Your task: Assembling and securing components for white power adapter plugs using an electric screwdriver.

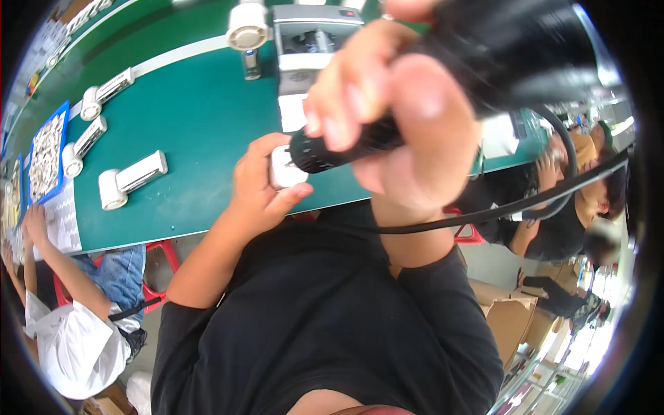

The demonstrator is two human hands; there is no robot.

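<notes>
My right hand [398,117] is raised close to the camera and grips a black powered screwdriver [498,48]. Its ribbed tip [325,149] points left and touches a small white part [285,168]. My left hand [257,181] holds that white part over the front edge of the green table [200,117]. A black cable [484,211] runs from the tool off to the right. My black shirt fills the lower middle of the view.
Several white cylinder-headed units [128,180] lie on the table's left half. A grey machine [311,41] stands at the back, and a blue tray of small parts [47,155] lies at far left. People sit at both sides [76,332] [567,221]. Cardboard boxes [508,315] are at lower right.
</notes>
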